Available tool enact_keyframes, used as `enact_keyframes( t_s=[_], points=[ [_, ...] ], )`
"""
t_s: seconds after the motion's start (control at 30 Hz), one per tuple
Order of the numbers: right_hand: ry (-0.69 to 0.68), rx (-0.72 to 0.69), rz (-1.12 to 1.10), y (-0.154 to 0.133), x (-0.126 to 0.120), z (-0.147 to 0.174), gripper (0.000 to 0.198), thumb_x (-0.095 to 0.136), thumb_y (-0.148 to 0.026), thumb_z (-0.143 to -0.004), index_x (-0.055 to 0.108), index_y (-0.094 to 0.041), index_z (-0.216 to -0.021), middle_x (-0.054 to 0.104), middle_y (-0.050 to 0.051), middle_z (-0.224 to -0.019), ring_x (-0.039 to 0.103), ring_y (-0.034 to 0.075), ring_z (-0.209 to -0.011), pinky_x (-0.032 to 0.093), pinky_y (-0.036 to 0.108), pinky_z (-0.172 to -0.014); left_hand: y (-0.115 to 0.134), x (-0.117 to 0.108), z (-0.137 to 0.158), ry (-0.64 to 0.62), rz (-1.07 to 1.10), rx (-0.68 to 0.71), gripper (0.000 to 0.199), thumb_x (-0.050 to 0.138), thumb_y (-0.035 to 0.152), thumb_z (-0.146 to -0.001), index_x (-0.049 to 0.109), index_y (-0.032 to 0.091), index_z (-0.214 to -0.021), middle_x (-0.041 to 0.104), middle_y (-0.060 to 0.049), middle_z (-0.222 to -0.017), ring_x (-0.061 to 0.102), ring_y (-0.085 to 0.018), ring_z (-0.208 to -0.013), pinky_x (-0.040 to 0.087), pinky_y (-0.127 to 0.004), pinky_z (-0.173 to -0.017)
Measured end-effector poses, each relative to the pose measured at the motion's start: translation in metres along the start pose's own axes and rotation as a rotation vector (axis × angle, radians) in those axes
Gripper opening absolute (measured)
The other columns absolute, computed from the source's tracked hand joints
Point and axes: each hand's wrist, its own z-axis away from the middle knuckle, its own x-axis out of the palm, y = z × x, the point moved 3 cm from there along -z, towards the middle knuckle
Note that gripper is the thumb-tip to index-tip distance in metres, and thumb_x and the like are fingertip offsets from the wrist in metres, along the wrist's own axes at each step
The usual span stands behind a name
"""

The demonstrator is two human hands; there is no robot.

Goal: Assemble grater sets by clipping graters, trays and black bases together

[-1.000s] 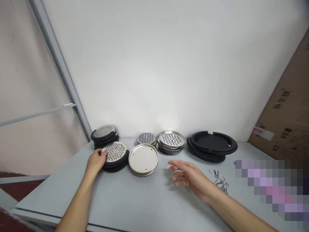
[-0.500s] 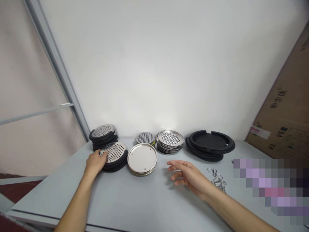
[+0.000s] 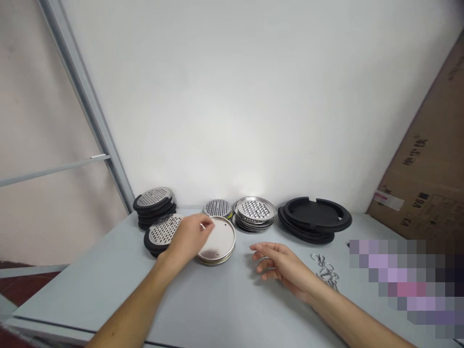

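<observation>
My left hand (image 3: 191, 234) hovers over the left side of a short stack of round, shallow metal plates (image 3: 221, 241). Its fingers are loosely bent, and nothing shows in them; the palm side is hidden. Behind my left wrist, partly covered, is a stack of black rings topped by a perforated metal disc (image 3: 165, 231). My right hand (image 3: 281, 263) rests above the table with fingers apart and curved, holding nothing. To its right lie several bent wire clips (image 3: 326, 273).
Farther back stand another stack of black rings with a perforated disc (image 3: 155, 203), a flat grater disc (image 3: 217, 208), a pile of metal grater discs (image 3: 255, 212) and large black rings (image 3: 313, 220). A cardboard box (image 3: 424, 183) leans at the right, beside a blurred purple patch.
My left hand has let go of the front black stack and moved right, over the metal plates. My right hand has stayed almost in place.
</observation>
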Motion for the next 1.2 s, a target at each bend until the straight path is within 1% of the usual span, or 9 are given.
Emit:
enact_keyframes(
  t_s=[0.03,0.07,0.13,0.27,0.37,0.5,0.7,1.0,1.2],
  points=[
    [-0.001,-0.004,0.005,0.0,0.0,-0.001,0.027,0.068,-0.036,-0.081,0.066,-0.013,-0.095,0.063,0.005,-0.087,0.061,0.011,-0.061,0.051,0.023,-0.052,0.013,0.01,0.0,-0.076,0.01,0.036,0.019,0.054,0.03,-0.086,0.07,0.022,-0.081,0.072,-0.002,-0.084,0.063,-0.018,-0.076,0.042,-0.026,-0.07],
    [-0.003,-0.009,0.01,0.0,0.0,-0.001,0.026,0.068,-0.035,-0.081,0.066,-0.013,-0.094,0.063,0.005,-0.085,0.061,0.011,-0.061,0.051,0.023,-0.052,0.023,0.02,0.001,-0.115,-0.007,0.054,0.017,0.055,0.029,-0.085,0.069,0.021,-0.079,0.071,-0.002,-0.08,0.062,-0.017,-0.074,0.04,-0.027,-0.068],
    [-0.007,-0.015,0.02,0.001,0.0,-0.003,0.025,0.069,-0.034,-0.08,0.066,-0.013,-0.093,0.063,0.004,-0.083,0.061,0.011,-0.061,0.05,0.023,-0.052,0.035,0.038,0.006,-0.138,-0.078,0.066,0.016,0.059,0.03,-0.084,0.067,0.019,-0.076,0.069,-0.005,-0.076,0.062,-0.019,-0.073,0.038,-0.029,-0.066],
    [-0.02,-0.015,0.043,0.005,0.003,-0.005,0.026,0.071,-0.035,-0.078,0.066,-0.013,-0.089,0.063,0.003,-0.08,0.06,0.011,-0.059,0.05,0.022,-0.051,0.037,0.063,0.02,-0.103,-0.16,0.082,0.015,0.059,0.032,-0.086,0.062,0.018,-0.085,0.066,-0.007,-0.086,0.061,-0.021,-0.08,0.037,-0.03,-0.065],
    [-0.04,-0.023,0.051,0.008,0.004,-0.006,0.027,0.072,-0.037,-0.077,0.067,-0.013,-0.087,0.063,0.003,-0.079,0.059,0.01,-0.058,0.049,0.022,-0.049,0.03,0.072,0.028,-0.093,-0.182,0.072,0.014,0.061,0.032,-0.085,0.059,0.019,-0.089,0.064,-0.007,-0.088,0.059,-0.023,-0.085,0.038,-0.03,-0.067],
    [-0.046,-0.03,0.05,0.011,0.005,-0.006,0.027,0.073,-0.037,-0.076,0.067,-0.013,-0.087,0.063,0.003,-0.078,0.059,0.011,-0.058,0.049,0.022,-0.049,0.025,0.075,0.031,-0.096,-0.199,0.083,0.013,0.059,0.032,-0.086,0.057,0.02,-0.087,0.063,-0.005,-0.087,0.058,-0.022,-0.085,0.038,-0.03,-0.067],
    [-0.032,-0.014,0.068,0.009,0.007,-0.006,0.027,0.074,-0.037,-0.075,0.067,-0.012,-0.085,0.064,0.003,-0.077,0.058,0.01,-0.058,0.049,0.021,-0.049,0.023,0.076,0.028,-0.123,-0.208,0.068,0.011,0.054,0.028,-0.088,0.059,0.019,-0.088,0.064,-0.006,-0.087,0.059,-0.021,-0.082,0.037,-0.03,-0.066],
    [-0.035,-0.011,0.072,0.012,0.009,-0.007,0.026,0.073,-0.036,-0.076,0.067,-0.012,-0.086,0.063,0.003,-0.076,0.058,0.011,-0.058,0.049,0.022,-0.049,0.024,0.071,0.028,-0.064,-0.191,0.088,0.012,0.052,0.026,-0.088,0.06,0.019,-0.082,0.065,-0.006,-0.082,0.059,-0.019,-0.076,0.035,-0.029,-0.063],
    [-0.039,-0.012,0.068,0.01,0.011,-0.004,0.026,0.073,-0.037,-0.075,0.066,-0.013,-0.083,0.063,0.002,-0.074,0.058,0.011,-0.058,0.049,0.022,-0.049,0.025,0.067,0.026,-0.052,-0.144,0.057,0.014,0.054,0.027,-0.085,0.062,0.019,-0.077,0.067,-0.006,-0.078,0.06,-0.018,-0.07,0.035,-0.028,-0.062]
  ],
)
